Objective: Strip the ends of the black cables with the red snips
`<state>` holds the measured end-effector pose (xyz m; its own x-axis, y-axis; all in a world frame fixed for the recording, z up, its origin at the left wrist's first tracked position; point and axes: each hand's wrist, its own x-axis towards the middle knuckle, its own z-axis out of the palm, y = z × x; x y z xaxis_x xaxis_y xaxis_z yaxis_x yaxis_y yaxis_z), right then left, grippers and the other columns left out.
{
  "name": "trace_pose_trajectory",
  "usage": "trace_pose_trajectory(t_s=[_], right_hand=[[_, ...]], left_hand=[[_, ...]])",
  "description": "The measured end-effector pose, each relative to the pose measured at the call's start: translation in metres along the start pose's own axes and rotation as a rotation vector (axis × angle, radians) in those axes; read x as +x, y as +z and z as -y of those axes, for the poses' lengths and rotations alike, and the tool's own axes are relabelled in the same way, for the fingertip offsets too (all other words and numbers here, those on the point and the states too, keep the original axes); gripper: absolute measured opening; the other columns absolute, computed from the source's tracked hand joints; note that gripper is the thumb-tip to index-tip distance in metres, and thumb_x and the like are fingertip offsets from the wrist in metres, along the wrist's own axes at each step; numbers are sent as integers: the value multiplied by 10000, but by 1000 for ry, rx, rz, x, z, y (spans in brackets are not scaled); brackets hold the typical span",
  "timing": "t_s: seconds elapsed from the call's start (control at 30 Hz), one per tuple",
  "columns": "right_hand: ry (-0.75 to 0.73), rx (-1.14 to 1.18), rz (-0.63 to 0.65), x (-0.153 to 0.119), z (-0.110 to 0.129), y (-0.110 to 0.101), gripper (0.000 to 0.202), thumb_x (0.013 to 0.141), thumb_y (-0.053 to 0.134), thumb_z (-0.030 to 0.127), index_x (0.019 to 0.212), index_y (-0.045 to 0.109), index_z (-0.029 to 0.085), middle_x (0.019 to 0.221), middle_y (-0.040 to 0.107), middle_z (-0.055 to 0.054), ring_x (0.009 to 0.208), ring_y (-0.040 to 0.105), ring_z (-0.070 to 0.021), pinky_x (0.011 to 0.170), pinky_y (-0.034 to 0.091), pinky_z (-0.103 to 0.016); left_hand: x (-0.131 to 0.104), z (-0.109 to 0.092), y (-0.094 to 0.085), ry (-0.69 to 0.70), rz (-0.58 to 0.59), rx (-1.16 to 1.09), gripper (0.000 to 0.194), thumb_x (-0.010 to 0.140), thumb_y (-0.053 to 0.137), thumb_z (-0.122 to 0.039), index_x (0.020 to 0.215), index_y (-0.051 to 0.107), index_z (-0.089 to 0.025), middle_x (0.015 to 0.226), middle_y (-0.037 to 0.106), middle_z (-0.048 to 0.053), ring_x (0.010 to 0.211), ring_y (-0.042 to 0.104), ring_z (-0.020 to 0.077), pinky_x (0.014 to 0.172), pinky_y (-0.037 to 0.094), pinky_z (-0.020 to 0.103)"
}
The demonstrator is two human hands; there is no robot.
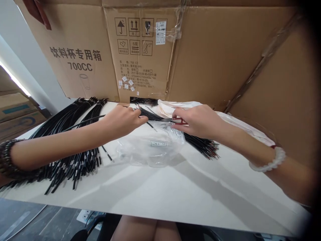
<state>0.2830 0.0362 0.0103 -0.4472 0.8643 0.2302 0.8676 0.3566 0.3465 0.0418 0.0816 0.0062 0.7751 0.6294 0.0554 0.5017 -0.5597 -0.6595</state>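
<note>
My left hand is closed around a thin black cable that runs in from the left; a short end shows past my fingertips. In my right hand is a pair of scissors with red handles, its blades pointing left toward my left hand. Under and in front of both hands lies a crumpled clear plastic bag with printing on it. A bundle of black cables passes beneath the scissors and my right hand, its tips showing at the right. Exactly where the blades touch is unclear.
Large cardboard panels stand along the back of the white table. A big pile of black cables with pale-marked ends spreads over the left side. White sheeting lies at the back right. A dark reddish shape shows at top left.
</note>
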Motion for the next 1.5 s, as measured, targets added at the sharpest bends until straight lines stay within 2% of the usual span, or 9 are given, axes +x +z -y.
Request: trace_pose_trajectory(t_s=[0.1,0.23,0.4,0.67,0.87,1.03,1.2,1.33,1.5], right_hand=[[-165,-202,-60,1,6,12,201,923,557,342,854,611,162,656,638,-33,538,464,-160,546,168,-296],[-343,-266,-124,5,12,30,232,957,466,192,773,599,145,590,607,-18,477,381,-129,555,180,-299],[-373,-258,-193,10,17,49,256,942,428,104,742,583,144,537,571,-7,453,344,-126,550,149,-300],[-410,-250,-93,28,30,64,296,819,373,-59,712,558,147,525,568,-7,434,379,-124,557,139,-305],[-505,-276,-111,36,33,73,315,796,360,-58,679,558,157,512,582,-18,420,383,-132,588,173,-312],[-586,-326,-155,40,36,77,335,758,366,-75,645,561,173,490,574,6,401,345,-118,683,223,-339],[-611,-349,-82,41,35,75,313,735,403,-71,640,562,181,506,589,22,412,337,-113,737,231,-354],[-561,-363,-92,40,27,76,305,784,402,-54,651,554,174,499,573,23,413,325,-121,722,235,-343],[-551,-315,-149,39,24,79,292,891,397,49,677,555,169,514,593,9,411,327,-128,707,228,-342]], left_hand=[[2,-1,5,38,39,13,347,881,413,-1,1094,575,-221,856,668,46,672,643,199,471,185,278],[8,-2,12,67,31,1,323,852,445,24,1013,601,-208,840,680,55,634,626,176,481,201,266],[16,-3,16,87,29,19,319,834,449,39,975,607,-200,797,674,44,619,627,188,458,182,275],[29,-6,22,135,52,13,303,788,494,47,907,630,-196,710,668,19,571,603,166,437,175,279],[34,-7,30,172,50,-22,311,748,511,47,876,647,-202,661,663,19,539,601,185,426,172,291],[36,-6,34,172,45,-38,298,746,528,45,859,657,-200,665,675,22,535,602,188,454,179,288],[37,-5,36,183,71,-62,276,761,545,34,859,665,-196,678,687,26,556,608,187,477,184,283],[36,-2,36,200,61,-80,235,770,565,23,817,658,-187,670,675,20,537,588,169,476,166,284],[34,2,38,225,14,-107,237,771,573,5,829,658,-209,641,645,-4,499,538,139,472,142,290]])
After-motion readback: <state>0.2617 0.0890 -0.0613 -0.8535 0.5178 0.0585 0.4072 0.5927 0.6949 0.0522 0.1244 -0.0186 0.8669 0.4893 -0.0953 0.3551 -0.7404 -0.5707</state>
